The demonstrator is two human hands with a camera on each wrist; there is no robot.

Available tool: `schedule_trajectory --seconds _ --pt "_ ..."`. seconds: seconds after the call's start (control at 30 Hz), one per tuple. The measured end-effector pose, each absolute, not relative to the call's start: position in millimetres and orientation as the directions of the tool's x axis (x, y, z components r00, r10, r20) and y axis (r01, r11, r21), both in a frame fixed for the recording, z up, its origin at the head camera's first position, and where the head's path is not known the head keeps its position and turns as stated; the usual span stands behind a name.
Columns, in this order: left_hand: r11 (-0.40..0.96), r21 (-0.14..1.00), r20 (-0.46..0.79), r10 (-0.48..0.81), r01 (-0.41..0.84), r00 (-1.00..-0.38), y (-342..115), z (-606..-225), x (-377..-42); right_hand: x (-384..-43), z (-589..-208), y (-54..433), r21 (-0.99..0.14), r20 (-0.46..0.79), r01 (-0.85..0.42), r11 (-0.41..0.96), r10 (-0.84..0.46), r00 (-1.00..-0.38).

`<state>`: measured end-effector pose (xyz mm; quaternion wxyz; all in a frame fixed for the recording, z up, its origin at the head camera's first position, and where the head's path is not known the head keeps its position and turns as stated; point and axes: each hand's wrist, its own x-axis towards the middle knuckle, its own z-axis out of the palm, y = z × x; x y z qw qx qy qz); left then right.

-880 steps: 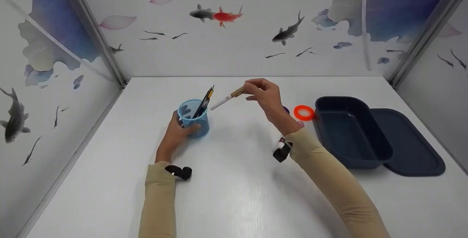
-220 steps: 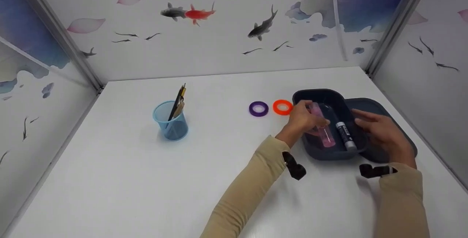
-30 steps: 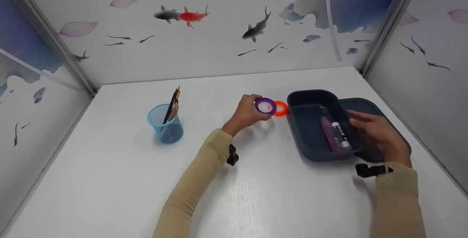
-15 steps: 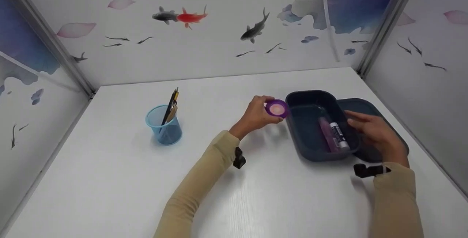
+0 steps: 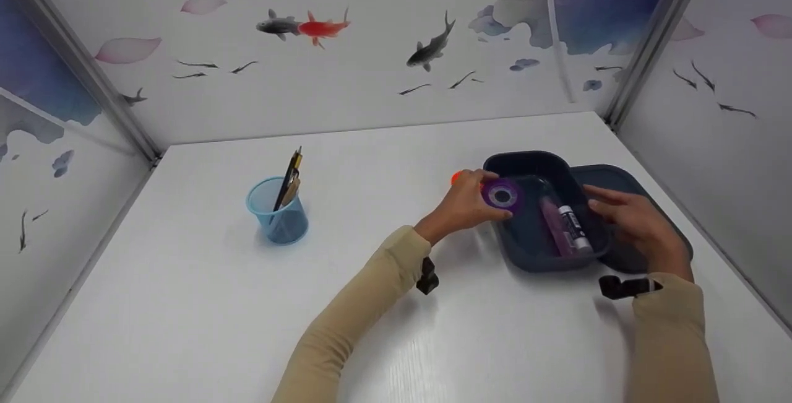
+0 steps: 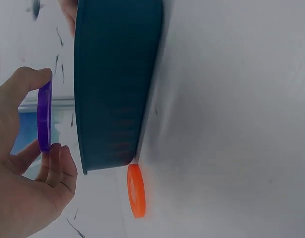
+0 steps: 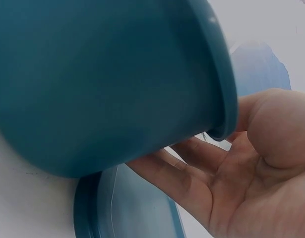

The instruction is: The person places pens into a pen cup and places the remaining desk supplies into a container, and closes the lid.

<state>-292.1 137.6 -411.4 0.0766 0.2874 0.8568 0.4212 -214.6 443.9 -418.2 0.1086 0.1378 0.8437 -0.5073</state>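
In the head view my left hand (image 5: 461,206) pinches a purple roll of tape (image 5: 515,195) by its edge, over the left rim of a dark blue box (image 5: 523,264). The left wrist view shows the purple roll (image 6: 44,119) edge-on between thumb and fingertips, above the box rim. My right hand (image 5: 643,226) rests at the box's right side with its fingers extended. Seen from the right wrist, these fingers (image 7: 177,181) lie along the outer wall below the rim. Inside the box, a pink see-through tube (image 5: 557,226) lies beside a white-and-dark glue stick (image 5: 575,229).
An orange roll of tape (image 6: 136,191) lies on the table beside the box, mostly hidden behind the left hand in the head view. The box lid (image 5: 609,174) lies under the box's right side. At left stands a blue mesh cup (image 5: 288,226) holding pens (image 5: 288,180).
My left hand has carried the purple roll rightward from beside the orange one to over the box's left rim. My right hand stays at the box's side.
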Motion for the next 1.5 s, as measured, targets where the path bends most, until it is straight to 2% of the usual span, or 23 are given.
schedule_trajectory --seconds 0.37,0.8,1.33,1.43,1.5 --pt "0.543 0.7 0.074 0.59 0.463 -0.804 170 -416 -273 -214 -422 445 -0.843 -0.302 0.308 0.441 0.085 -0.949" --pt "0.57 0.613 0.111 0.623 0.547 -0.774 175 -420 -266 -215 -419 442 -0.841 -0.303 0.311 0.443 0.09 -0.949" --pt "0.622 0.387 0.127 0.696 0.681 -0.707 179 -429 -264 -216 -423 443 -0.827 -0.317 0.331 0.455 0.11 -0.942" --pt "0.625 0.387 0.145 0.685 0.678 -0.714 177 -430 -266 -216 -422 443 -0.821 -0.313 0.333 0.464 0.122 -0.942" --pt "0.611 0.435 0.167 0.667 0.662 -0.726 175 -431 -269 -216 -422 443 -0.822 -0.31 0.334 0.461 0.128 -0.942"
